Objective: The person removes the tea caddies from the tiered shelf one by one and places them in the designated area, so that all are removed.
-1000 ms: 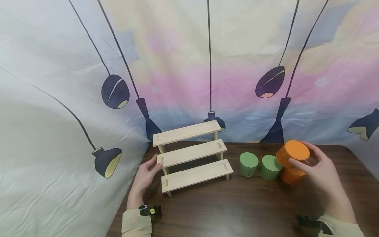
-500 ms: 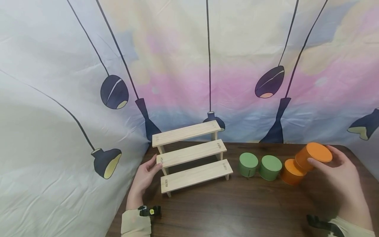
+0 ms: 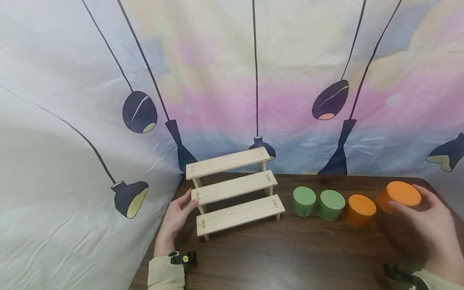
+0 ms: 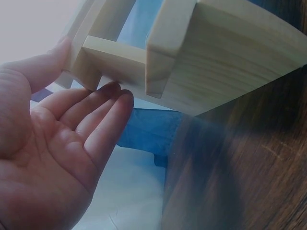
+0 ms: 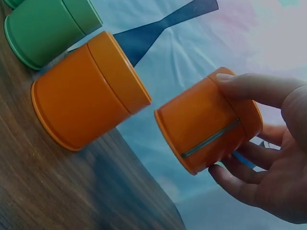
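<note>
My right hand (image 3: pixel 433 219) grips an orange tin (image 3: pixel 400 196) round its lidded upper part, at the right of the table. The right wrist view shows a dark seam on its side and the tin held off the tabletop. Another orange tin (image 3: pixel 360 209) stands just left of it, followed by a green tin (image 3: pixel 331 204) and a second green tin (image 3: pixel 303 200). At the left is a three-step wooden display stand (image 3: pixel 239 215). My left hand (image 3: pixel 177 215) holds the left end of its middle step, thumb on the board (image 4: pixel 79 67) and fingers reaching beneath.
The dark wooden table (image 3: pixel 261 257) has a rounded back right corner. A cloth backdrop (image 3: pixel 224 88) printed with hanging lamps rises behind the table and along its left side.
My right hand has carried the orange tin to the right and lower, from over the other orange tin to beside it. My left hand has stayed at the stand.
</note>
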Action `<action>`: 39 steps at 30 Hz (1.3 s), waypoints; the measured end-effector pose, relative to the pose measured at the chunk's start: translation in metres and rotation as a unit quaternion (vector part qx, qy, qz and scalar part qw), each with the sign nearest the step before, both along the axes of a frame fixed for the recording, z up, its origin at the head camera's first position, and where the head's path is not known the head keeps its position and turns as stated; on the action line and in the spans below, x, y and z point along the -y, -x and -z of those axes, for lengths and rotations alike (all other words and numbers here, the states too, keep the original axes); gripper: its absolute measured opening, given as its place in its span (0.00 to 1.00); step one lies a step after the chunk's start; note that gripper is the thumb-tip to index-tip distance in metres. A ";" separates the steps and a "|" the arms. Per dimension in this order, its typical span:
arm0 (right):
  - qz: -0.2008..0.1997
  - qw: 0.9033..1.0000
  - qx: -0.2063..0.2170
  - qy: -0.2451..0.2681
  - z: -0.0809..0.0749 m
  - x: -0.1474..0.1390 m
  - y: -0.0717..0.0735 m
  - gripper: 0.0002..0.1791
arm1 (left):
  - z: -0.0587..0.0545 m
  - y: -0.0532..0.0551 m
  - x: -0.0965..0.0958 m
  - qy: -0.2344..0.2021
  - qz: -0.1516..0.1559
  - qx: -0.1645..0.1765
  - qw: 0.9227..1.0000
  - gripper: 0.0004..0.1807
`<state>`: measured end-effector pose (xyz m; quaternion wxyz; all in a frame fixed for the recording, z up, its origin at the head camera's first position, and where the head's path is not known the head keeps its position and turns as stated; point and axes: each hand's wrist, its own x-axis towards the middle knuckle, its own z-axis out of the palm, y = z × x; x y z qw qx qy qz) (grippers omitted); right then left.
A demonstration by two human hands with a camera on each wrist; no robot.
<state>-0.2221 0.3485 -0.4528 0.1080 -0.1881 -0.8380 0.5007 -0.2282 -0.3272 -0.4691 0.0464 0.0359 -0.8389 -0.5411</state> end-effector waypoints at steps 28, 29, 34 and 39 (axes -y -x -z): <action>-0.154 0.976 0.083 -0.128 0.031 -0.027 0.009 0.60 | 0.002 0.003 0.000 -0.001 -0.003 -0.003 1.000 0.44; -0.157 0.975 0.085 -0.132 0.032 -0.028 0.009 0.60 | 0.002 0.003 0.000 0.000 -0.003 -0.002 1.000 0.44; -0.175 0.971 0.086 -0.138 0.033 -0.030 0.011 0.59 | 0.002 0.003 0.000 0.002 -0.004 0.000 1.000 0.44; -0.181 0.970 0.092 -0.134 0.033 -0.031 0.011 0.59 | 0.002 0.002 0.000 -0.002 -0.004 0.000 1.000 0.44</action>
